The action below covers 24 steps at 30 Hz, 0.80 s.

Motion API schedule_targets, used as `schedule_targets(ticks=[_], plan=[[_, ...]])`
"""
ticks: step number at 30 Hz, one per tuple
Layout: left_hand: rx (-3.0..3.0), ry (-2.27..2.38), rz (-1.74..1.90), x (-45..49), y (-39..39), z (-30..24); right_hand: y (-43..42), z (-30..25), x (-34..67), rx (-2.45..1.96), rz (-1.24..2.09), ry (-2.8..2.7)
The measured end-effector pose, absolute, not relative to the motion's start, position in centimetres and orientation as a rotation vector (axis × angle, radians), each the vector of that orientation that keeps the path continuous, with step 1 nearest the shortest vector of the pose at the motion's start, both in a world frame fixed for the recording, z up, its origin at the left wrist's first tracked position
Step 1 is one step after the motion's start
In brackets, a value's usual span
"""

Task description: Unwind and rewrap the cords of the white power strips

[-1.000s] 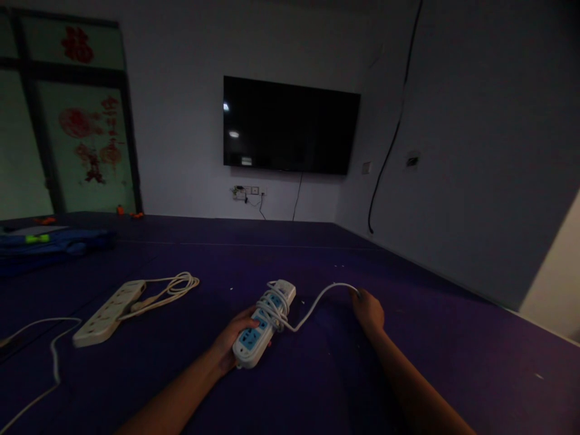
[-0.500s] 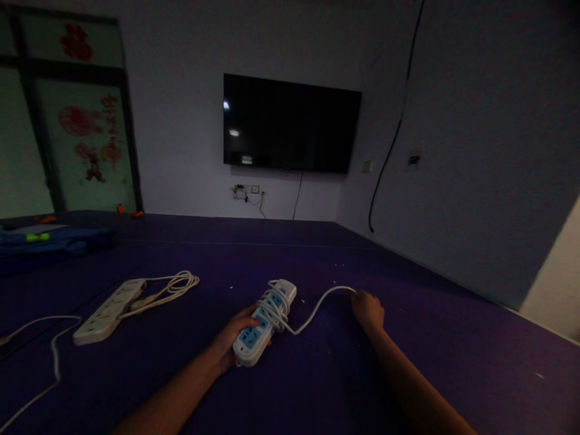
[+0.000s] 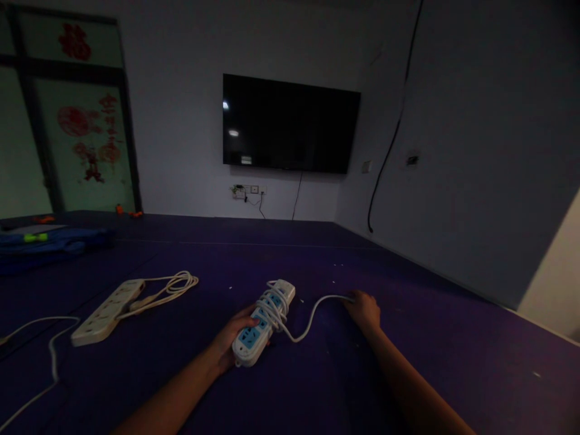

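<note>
A white power strip with blue socket faces (image 3: 249, 338) lies tilted in my left hand (image 3: 235, 334), whose thumb presses on its top. Several turns of its white cord (image 3: 273, 311) are wrapped around the strip's middle. From there a loose length of cord (image 3: 312, 320) sags and rises to my right hand (image 3: 364, 309), which is closed on it off to the right. The cord's far end is hidden in or behind that hand.
Left of my hands, a second white power strip (image 3: 106, 314) rests on the purple floor with its cord looped beside it. Another white cord (image 3: 54, 356) runs at the far left. Blue cloth (image 3: 67, 238) lies behind. A television (image 3: 290, 124) hangs on the far wall.
My right hand has shifted slightly left, towards the strip, and the cord between my hands sags a little more. My left hand and the strip have stayed nearly still.
</note>
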<state>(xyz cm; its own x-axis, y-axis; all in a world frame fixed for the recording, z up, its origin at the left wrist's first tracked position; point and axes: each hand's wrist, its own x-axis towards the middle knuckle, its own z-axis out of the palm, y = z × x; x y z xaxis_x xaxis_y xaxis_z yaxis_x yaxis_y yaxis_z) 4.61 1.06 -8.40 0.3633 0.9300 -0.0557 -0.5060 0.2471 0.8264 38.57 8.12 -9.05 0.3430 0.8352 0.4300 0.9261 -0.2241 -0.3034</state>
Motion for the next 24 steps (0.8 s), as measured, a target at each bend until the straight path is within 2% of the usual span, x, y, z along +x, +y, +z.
schedule_targets(ticks=[4,13,20,24], plan=[[0.818,0.629,1.072,4.5,1.0,-8.4,7.7,-8.4,37.1,-1.964,-0.266,-1.599],[0.806,0.646,1.093,4.7,0.8,-7.9,2.9,-6.4,28.6,-1.136,-0.352,-2.007],[0.817,0.682,1.098,4.6,1.0,-8.2,0.2,-6.9,25.1,-0.796,-0.504,-2.234],[0.830,0.692,1.117,4.6,0.9,-8.3,0.5,-6.9,25.2,-0.759,-0.582,-2.221]])
